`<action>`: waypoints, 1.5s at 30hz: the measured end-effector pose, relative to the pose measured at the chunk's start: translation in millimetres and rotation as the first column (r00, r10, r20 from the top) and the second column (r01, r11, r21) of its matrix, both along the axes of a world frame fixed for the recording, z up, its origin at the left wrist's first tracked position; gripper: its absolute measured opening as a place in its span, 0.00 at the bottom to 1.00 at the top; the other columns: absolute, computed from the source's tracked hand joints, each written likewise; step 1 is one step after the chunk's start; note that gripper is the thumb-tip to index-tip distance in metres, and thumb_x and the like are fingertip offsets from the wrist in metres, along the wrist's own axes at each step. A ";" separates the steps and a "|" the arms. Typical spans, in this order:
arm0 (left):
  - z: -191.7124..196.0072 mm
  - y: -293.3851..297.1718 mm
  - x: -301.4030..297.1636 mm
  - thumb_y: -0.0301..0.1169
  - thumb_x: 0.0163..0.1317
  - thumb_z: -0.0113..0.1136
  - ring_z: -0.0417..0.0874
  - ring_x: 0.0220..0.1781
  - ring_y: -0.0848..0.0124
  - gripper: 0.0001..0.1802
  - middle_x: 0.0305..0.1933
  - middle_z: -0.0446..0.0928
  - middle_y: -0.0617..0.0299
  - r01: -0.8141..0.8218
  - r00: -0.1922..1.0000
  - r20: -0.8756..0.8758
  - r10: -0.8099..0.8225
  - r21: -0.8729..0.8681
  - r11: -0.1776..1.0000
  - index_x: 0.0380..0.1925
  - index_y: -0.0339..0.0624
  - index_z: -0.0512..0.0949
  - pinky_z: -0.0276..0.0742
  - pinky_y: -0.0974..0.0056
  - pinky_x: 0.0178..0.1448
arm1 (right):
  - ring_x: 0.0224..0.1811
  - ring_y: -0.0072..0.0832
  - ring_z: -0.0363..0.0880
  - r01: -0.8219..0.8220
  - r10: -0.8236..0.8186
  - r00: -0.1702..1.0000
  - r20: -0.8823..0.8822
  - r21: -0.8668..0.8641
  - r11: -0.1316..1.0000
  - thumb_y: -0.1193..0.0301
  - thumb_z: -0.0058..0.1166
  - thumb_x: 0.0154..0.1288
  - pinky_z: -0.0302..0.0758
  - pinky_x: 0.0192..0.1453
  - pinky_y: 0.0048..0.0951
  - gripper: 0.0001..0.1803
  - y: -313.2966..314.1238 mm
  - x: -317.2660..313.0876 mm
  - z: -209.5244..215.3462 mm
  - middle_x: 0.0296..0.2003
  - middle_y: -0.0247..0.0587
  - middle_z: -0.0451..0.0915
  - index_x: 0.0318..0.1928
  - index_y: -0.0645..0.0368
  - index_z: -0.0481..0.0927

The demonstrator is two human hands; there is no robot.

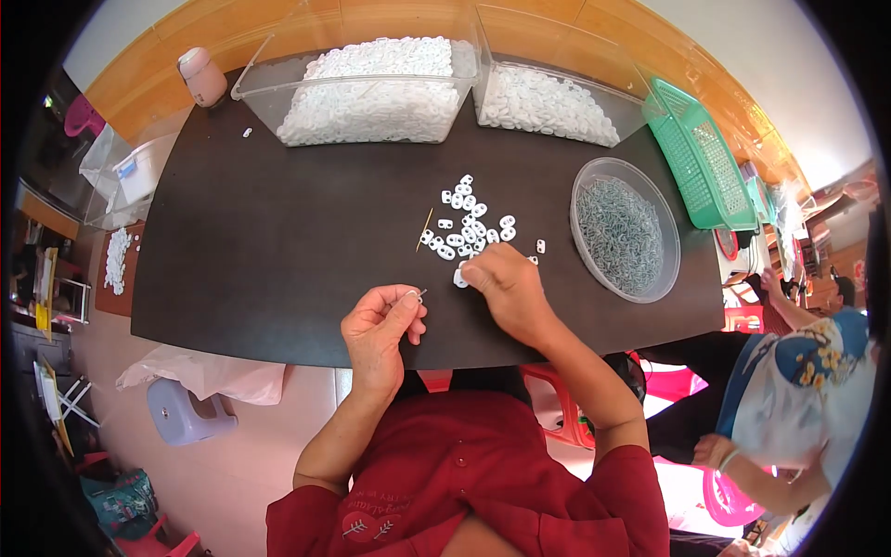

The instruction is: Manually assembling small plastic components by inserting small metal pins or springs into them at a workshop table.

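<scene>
My left hand [380, 325], near the table's front edge, is closed in a pinch. A small thin metal piece [423, 292] pokes out between its thumb and forefinger; the rest is hidden by the fingers. To its right, my right hand [509, 290] is bent down with its fingers closed at a small white plastic piece [459, 276]. Beyond the right hand lies a loose cluster of small white oval pieces with two holes [469, 227], partly covered by the fingers. A thin yellowish stick [425, 229] lies at the cluster's left edge.
Two clear bins [371, 82] [548, 105] of white pieces stand along the table's far side. On the right are a round tub of metal hooks [576, 243] and a green basket [715, 200]. A can [201, 78] stands far left. Another person [789, 399] is at right.
</scene>
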State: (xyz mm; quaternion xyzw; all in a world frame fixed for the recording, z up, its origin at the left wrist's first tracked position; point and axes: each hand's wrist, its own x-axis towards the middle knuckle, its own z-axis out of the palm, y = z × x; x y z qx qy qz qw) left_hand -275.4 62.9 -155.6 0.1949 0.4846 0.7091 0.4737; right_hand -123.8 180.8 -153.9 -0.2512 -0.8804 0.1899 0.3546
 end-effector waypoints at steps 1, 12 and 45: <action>1.6 0.7 0.4 0.26 0.62 0.60 0.75 0.22 0.76 0.06 0.27 0.78 0.59 0.002 1.000 0.001 -0.002 -0.002 1.000 0.33 0.32 0.78 0.69 0.73 0.24 | 0.28 0.24 0.72 -0.022 0.000 0.999 -0.054 -0.402 0.915 0.73 0.55 0.62 0.69 0.32 0.26 0.05 2.0 4.0 4.9 0.26 0.34 0.77 0.33 0.63 0.80; 2.0 3.3 2.2 0.26 0.61 0.60 0.74 0.21 0.76 0.06 0.27 0.78 0.59 0.007 1.000 -0.009 -0.007 -0.005 1.000 0.34 0.32 0.78 0.68 0.72 0.24 | 0.25 0.14 0.71 -0.100 -0.013 0.993 -0.119 -0.885 0.454 0.67 0.48 0.69 0.66 0.25 0.16 0.13 1.8 6.0 16.8 0.26 0.33 0.80 0.37 0.63 0.81; -5.3 1.2 2.1 0.26 0.62 0.59 0.75 0.21 0.76 0.06 0.27 0.78 0.58 -0.020 0.999 -0.035 0.020 0.011 1.000 0.34 0.32 0.78 0.69 0.72 0.24 | 0.35 0.37 0.82 0.247 -0.263 0.960 0.096 0.155 0.957 0.75 0.59 0.54 0.76 0.42 0.31 0.06 126.3 19.2 76.9 0.32 0.45 0.82 0.34 0.61 0.83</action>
